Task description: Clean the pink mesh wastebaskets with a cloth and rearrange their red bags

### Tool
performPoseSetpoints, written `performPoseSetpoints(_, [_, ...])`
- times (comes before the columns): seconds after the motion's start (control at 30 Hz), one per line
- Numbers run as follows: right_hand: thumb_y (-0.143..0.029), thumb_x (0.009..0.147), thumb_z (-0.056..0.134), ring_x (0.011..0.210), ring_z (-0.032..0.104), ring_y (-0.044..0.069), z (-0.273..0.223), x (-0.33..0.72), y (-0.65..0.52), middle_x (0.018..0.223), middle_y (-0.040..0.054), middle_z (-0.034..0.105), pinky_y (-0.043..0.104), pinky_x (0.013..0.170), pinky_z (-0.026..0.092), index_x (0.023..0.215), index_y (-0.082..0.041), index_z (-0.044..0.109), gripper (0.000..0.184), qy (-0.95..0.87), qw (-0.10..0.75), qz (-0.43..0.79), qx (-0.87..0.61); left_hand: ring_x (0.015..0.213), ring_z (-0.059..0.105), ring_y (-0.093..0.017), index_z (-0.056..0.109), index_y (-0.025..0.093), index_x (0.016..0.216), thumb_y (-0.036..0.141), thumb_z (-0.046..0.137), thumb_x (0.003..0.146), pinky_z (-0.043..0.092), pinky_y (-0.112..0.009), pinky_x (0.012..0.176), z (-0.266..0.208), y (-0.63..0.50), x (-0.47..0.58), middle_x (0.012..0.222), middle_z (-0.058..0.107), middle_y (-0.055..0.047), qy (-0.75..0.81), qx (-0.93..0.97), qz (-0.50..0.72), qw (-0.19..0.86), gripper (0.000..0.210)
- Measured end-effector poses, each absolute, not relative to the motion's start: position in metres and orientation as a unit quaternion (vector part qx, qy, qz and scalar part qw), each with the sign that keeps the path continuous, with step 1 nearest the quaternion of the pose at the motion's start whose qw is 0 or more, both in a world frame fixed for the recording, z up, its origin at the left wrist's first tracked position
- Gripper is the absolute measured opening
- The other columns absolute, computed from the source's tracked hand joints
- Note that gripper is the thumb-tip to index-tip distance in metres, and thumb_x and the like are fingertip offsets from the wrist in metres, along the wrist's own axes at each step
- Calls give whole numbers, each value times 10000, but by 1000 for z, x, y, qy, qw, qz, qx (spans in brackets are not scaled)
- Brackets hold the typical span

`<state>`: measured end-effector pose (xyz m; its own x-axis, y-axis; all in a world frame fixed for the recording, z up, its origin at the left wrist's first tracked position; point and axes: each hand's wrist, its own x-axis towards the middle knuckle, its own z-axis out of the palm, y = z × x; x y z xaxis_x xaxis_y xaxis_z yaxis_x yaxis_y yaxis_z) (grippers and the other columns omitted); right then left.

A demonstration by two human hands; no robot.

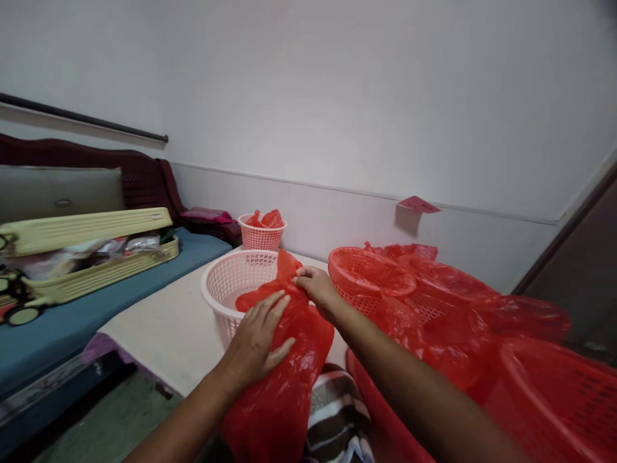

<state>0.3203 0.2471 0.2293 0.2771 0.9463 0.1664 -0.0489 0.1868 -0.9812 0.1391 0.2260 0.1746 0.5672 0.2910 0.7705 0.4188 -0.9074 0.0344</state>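
Observation:
A red plastic bag (284, 379) hangs down in front of me, its gathered top over the near rim of a pale pink plastic basket (220, 307). My right hand (314, 287) pinches the bunched neck of this bag between thumb and fingers. Against the bag's left side lies my left hand (258, 337), fingers stretched out and thumb apart. The basket stands on a white-topped table (168, 321); the bag hides part of its near side.
Red-bagged baskets (371, 273) crowd the right side. A smaller basket (260, 238) with red plastic in it stands by the wall. At left, a yellow suitcase (106, 260), partly open and packed, lies on a blue bed (202, 244). Striped cloth (337, 411) shows below my hands.

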Motion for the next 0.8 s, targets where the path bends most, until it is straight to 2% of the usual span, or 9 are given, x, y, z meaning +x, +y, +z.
performPoseSetpoints(0.07, [-178, 579, 646, 460, 467, 91, 233, 335, 248, 489, -62, 551, 216, 459, 340, 594, -187, 579, 69, -418, 673, 375, -481, 1292, 487, -316, 216, 134, 1480, 317, 602, 855, 474, -490, 1009, 170, 232, 133, 1409, 489, -219, -242, -868, -422, 102, 757])
performPoseSetpoints(0.13, [-212, 587, 655, 479, 482, 96, 239, 350, 246, 507, -61, 550, 228, 492, 384, 606, -196, 549, 109, -382, 724, 354, -452, 1258, 515, -330, 246, 122, 1460, 344, 606, 853, 480, -494, 983, 168, 239, 125, 1382, 519, -223, -272, -864, -404, 127, 740])
performPoseSetpoints(0.2, [-239, 587, 668, 502, 490, 97, 249, 360, 241, 533, -64, 548, 235, 525, 417, 615, -209, 503, 170, -350, 769, 334, -417, 1139, 596, -330, 370, 111, 1380, 341, 594, 861, 504, -488, 910, 169, 245, 117, 1271, 606, -215, -305, -873, -353, 143, 610])
performPoseSetpoints(0.33, [-257, 616, 680, 543, 502, 90, 272, 357, 210, 597, -65, 557, 219, 551, 431, 680, -210, 511, 186, -323, 822, 297, -362, 849, 673, -274, 605, 187, 1025, 241, 508, 906, 499, -417, 745, 177, 251, 104, 921, 717, -99, -341, -896, -245, 143, 163])
performPoseSetpoints(0.4, [-254, 661, 688, 582, 533, 97, 281, 344, 181, 665, -47, 590, 217, 563, 438, 756, -205, 562, 165, -337, 828, 279, -350, 807, 675, -256, 623, 209, 909, 247, 490, 922, 475, -378, 704, 184, 251, 101, 844, 715, -67, -340, -901, -229, 138, 138])
performPoseSetpoints(0.5, [-276, 749, 671, 611, 535, 111, 280, 322, 127, 723, -21, 605, 228, 583, 452, 836, -212, 616, 120, -365, 814, 234, -387, 762, 675, -247, 641, 216, 880, 268, 486, 931, 433, -343, 654, 194, 252, 95, 779, 713, -55, -345, -906, -207, 133, 171])
performPoseSetpoints(0.6, [-306, 789, 680, 680, 555, 137, 254, 305, 77, 774, 3, 612, 233, 620, 460, 858, -225, 655, 109, -399, 794, 148, -433, 696, 660, -235, 654, 210, 849, 279, 487, 926, 396, -325, 617, 200, 254, 90, 723, 700, -53, -352, -906, -196, 131, 197])
performPoseSetpoints(0.7, [-391, 788, 694, 622, 553, 141, 205, 291, 43, 773, 18, 637, 232, 553, 446, 809, -235, 673, 159, -408, 773, 156, -460, 705, 656, -222, 663, 205, 871, 282, 479, 919, 417, -324, 651, 200, 258, 87, 724, 699, -60, -363, -900, -207, 124, 206])
performPoseSetpoints(0.8, [-478, 786, 692, 595, 552, 139, 152, 274, 22, 738, 4, 631, 232, 536, 422, 852, -241, 681, 246, -320, 773, 210, -506, 882, 661, -254, 638, 174, 1073, 239, 442, 911, 471, -381, 785, 198, 257, 89, 925, 717, -124, -374, -889, -236, 120, 262])
